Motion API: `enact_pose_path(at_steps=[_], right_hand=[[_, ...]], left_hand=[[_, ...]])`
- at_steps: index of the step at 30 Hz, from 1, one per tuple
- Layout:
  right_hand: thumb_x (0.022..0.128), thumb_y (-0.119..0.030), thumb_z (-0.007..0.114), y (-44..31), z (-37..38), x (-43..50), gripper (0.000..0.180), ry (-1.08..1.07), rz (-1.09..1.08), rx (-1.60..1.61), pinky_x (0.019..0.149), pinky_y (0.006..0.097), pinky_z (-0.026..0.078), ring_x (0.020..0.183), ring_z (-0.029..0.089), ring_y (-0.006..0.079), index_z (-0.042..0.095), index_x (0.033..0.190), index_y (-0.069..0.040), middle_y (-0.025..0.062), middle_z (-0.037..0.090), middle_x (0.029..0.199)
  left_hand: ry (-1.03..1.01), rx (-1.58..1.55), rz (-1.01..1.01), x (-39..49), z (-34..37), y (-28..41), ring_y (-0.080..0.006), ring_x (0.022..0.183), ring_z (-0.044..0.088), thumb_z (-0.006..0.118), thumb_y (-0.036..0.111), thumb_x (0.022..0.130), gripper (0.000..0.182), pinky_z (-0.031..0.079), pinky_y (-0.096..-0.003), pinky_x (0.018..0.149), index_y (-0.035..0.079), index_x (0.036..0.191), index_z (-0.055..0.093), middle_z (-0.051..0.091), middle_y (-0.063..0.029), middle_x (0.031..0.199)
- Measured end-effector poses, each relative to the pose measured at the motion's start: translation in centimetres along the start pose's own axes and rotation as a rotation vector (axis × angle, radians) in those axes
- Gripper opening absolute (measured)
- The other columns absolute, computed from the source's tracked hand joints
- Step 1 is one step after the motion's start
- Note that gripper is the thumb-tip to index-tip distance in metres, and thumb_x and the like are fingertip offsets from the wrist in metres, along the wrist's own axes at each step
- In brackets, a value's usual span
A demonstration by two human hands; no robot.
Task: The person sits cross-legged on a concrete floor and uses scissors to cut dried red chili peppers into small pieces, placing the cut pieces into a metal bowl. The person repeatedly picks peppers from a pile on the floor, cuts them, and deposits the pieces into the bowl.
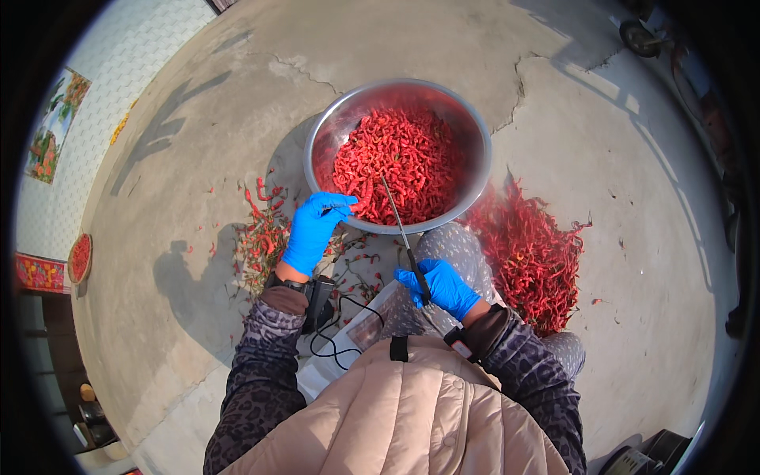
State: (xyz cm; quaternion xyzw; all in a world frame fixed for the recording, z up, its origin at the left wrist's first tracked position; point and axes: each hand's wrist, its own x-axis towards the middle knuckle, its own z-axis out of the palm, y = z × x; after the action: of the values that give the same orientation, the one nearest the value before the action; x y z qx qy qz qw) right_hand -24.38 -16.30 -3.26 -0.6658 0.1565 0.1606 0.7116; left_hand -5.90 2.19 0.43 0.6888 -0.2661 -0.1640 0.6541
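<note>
My left hand [316,231], in a blue glove, pinches a red chili pepper [360,203] at the near left rim of a large metal basin [478,178]. Cut red chili pieces [398,157] lie heaped inside the basin. A blue glove also covers my right hand [442,288], closed round the black handle of a pair of scissors [406,240]. The scissors' long blades point up and left over the basin's near rim, their tips above the chilies. Whether the blades are apart cannot be told.
Whole red chilies [534,261] form a pile on the concrete floor right of the basin. Loose chilies and green stems [261,234] lie scattered on the left. A black cable [332,350] runs near my lap. A round basket of red chilies [79,258] stands by the tiled wall.
</note>
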Motion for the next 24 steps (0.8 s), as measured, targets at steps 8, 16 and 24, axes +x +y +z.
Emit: enact_pose_path(at_steps=[8, 16, 24], right_hand=[[0.081, -0.04, 0.068, -0.3, 0.9, -0.6, 0.042, -0.106, 0.016, 0.146, 0.046, 0.0275, 0.041, 0.048, 0.052, 0.012, 0.061, 0.073, 0.0, 0.0051, 0.055, 0.057], [0.084, -0.032, 0.066, 0.3, 1.5, -0.5, 0.036, 0.069, -0.046, 0.157, 0.043, 0.0282, 0.04, 0.045, 0.05, 0.0121, 0.059, 0.071, 0.001, 0.0055, 0.055, 0.055], [0.088, -0.044, 0.058, 0.6, 0.9, -0.3, 0.046, -0.103, -0.088, -0.042, 0.059, 0.0274, 0.044, 0.059, 0.054, 0.0143, 0.06, 0.07, -0.002, 0.0072, 0.057, 0.06]], left_hand=[[-0.054, -0.089, 0.004, 0.1, 1.5, -0.5, -0.0157, 0.083, 0.062, 0.054, -0.007, 0.083, 0.015, 0.051, -0.0279, 0.077, -0.001, 0.095, 0.06, 0.065, -0.0137, 0.101], [0.011, -0.021, -0.115, 0.5, 1.4, -0.8, -0.0149, 0.077, 0.062, 0.053, -0.002, 0.085, 0.018, 0.051, -0.0274, 0.071, -0.001, 0.098, 0.064, 0.066, -0.0115, 0.096], [0.114, -0.15, -0.073, 0.9, 1.9, -1.4, -0.0187, 0.077, 0.063, 0.051, -0.002, 0.086, 0.019, 0.052, -0.0295, 0.07, -0.004, 0.101, 0.061, 0.065, -0.0112, 0.089]])
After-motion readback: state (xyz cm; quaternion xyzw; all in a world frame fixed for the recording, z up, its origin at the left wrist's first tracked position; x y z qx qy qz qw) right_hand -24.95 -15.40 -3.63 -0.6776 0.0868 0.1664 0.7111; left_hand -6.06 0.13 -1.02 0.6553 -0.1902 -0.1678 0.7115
